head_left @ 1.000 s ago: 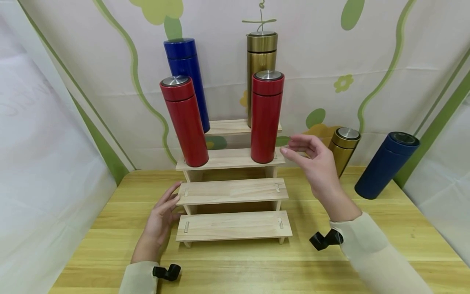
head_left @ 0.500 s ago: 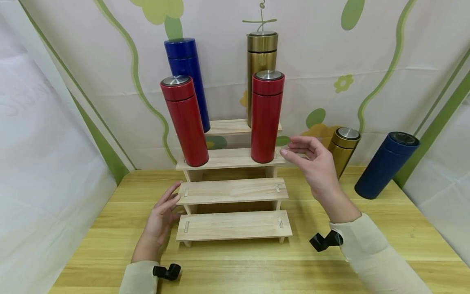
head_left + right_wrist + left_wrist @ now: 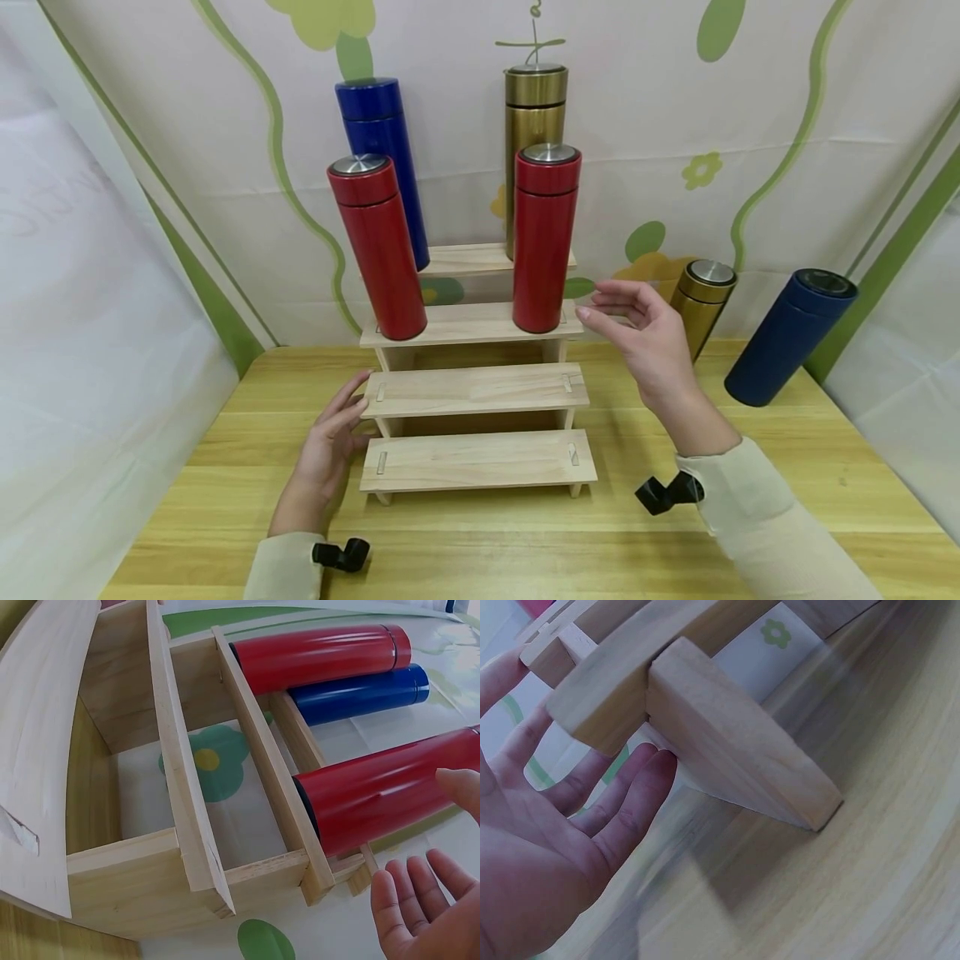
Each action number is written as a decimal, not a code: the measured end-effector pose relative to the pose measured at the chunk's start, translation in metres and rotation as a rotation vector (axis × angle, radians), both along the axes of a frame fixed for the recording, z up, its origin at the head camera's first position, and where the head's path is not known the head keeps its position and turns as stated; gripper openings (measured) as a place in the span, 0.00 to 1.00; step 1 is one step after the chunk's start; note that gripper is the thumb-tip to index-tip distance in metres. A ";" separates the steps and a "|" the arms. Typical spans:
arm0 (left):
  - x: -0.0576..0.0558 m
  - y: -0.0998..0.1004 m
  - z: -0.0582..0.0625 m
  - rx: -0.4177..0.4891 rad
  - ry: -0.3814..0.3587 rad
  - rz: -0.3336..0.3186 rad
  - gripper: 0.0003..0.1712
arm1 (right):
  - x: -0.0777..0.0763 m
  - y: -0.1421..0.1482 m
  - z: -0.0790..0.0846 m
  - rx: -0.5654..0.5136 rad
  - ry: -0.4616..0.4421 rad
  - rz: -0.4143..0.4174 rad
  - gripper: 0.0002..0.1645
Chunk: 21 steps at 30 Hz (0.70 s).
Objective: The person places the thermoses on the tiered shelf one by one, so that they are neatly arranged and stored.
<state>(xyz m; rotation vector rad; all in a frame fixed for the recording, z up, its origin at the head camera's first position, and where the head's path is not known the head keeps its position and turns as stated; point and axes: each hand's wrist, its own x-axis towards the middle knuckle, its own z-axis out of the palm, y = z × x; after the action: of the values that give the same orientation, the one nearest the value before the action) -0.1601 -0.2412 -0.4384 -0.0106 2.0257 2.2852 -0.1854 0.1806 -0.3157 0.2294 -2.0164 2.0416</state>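
Observation:
A stepped wooden stand rises in several tiers in the middle of the table. Its second tier from the top bears two red thermos flasks, a left one and a right one, both upright. Behind them on the top tier are a blue flask and a gold flask, partly hidden. At the stand's left side, my left hand touches the edge of a lower tier with extended fingers. My right hand, fingers loosely bent and holding nothing, hovers just right of the right red flask, apart from it.
On the table at the right stand another gold flask, partly behind my right hand, and a dark blue flask. A patterned white cloth hangs behind and at both sides.
My right hand has drifted very slightly to the right, away from the right red flask. The left hand, the stand and the flasks stay where they were.

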 end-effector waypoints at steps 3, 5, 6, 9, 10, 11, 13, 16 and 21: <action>0.000 0.000 0.001 -0.005 0.000 -0.001 0.33 | -0.001 0.003 -0.002 0.001 0.013 -0.013 0.22; 0.000 0.000 0.001 -0.008 0.000 0.000 0.32 | -0.002 0.005 -0.003 0.005 0.018 -0.029 0.22; 0.000 0.000 0.001 -0.009 -0.001 0.000 0.32 | -0.002 0.007 -0.003 0.006 0.019 -0.037 0.22; 0.000 0.000 0.001 -0.011 -0.006 0.004 0.32 | -0.003 0.012 -0.002 -0.001 0.014 -0.058 0.23; 0.000 0.000 0.001 -0.011 -0.007 0.005 0.32 | -0.004 0.014 -0.002 -0.009 0.011 -0.063 0.24; 0.000 0.000 0.001 -0.009 -0.009 0.005 0.32 | -0.004 0.017 -0.001 -0.019 0.008 -0.066 0.24; 0.000 0.000 0.001 -0.007 -0.008 0.006 0.32 | -0.005 0.022 0.000 -0.039 0.002 -0.075 0.24; 0.000 0.000 0.001 -0.006 -0.004 0.005 0.32 | -0.006 0.032 0.002 -0.072 -0.001 -0.099 0.23; 0.000 0.000 0.001 -0.010 0.003 0.003 0.32 | -0.010 0.054 0.005 -0.166 -0.014 -0.173 0.26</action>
<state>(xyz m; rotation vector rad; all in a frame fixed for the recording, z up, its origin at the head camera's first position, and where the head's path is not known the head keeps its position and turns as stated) -0.1602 -0.2410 -0.4378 -0.0115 2.0395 2.2788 -0.1951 0.2345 -0.3107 0.0072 -1.7933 2.0906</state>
